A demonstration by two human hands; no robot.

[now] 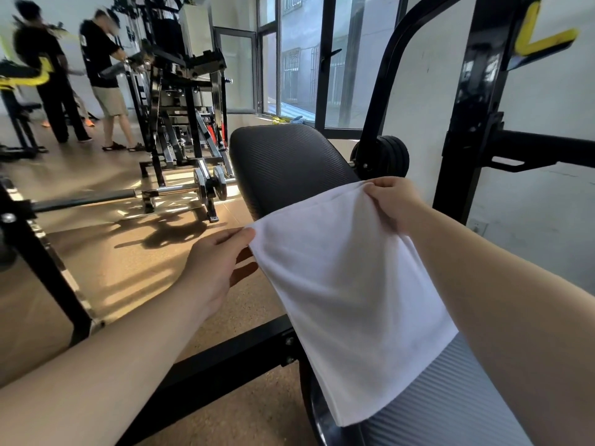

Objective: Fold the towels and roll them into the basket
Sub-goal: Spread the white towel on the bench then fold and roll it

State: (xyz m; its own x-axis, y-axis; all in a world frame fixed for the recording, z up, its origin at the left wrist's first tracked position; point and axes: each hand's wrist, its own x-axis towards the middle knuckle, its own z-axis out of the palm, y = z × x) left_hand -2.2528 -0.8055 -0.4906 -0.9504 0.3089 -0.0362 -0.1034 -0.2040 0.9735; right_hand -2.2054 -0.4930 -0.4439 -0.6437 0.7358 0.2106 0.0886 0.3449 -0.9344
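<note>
A white cloth towel [347, 284] stretches over a black padded gym bench [283, 162], upper corners pinched by the left hand [219, 265] and right hand [394, 201]; the left fingers [240, 274] run partly out of sight beneath the cloth.

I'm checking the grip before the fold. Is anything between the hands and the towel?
Nothing visible: the left hand and right hand each pinch a far corner of the towel, which drapes over the bench.

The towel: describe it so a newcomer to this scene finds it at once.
Find the black padded bench in the middle foreground. Over it hangs the towel, far corners pinched by the left hand and the right hand. It is the only white cloth in view.
</note>
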